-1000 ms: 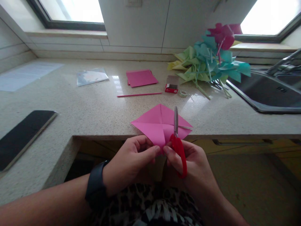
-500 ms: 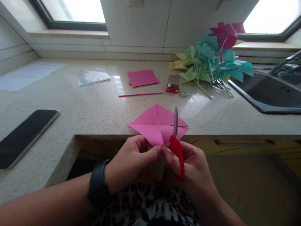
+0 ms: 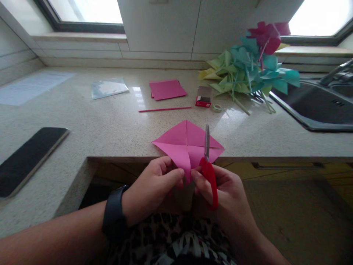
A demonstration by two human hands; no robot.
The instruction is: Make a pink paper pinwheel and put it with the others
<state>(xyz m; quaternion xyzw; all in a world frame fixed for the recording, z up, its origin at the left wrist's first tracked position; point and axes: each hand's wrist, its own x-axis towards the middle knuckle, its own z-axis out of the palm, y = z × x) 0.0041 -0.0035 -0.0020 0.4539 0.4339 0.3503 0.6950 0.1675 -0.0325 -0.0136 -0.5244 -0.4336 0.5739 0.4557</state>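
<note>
A creased pink paper square is turned corner-on at the counter's front edge, with a slit running in from its right corner. Its near corner points down between my hands. My left hand pinches the paper just left of that corner, thumb on top. On the other side, my right hand holds red-handled scissors, blades pointing up and away over the paper. The right thumb and fingertips also touch the paper near the same corner. Some of the fingers are hidden under the sheet.
Behind lie a thin pink stick, pink paper squares, a small red box, a tape roll and a clear packet. Paper pinwheels are heaped beside the sink. A phone and printed sheet lie left.
My left thumb has shifted slightly left, away from the right fingertips. More of the paper's near corner shows between the hands. The scissors stay in my right hand.
</note>
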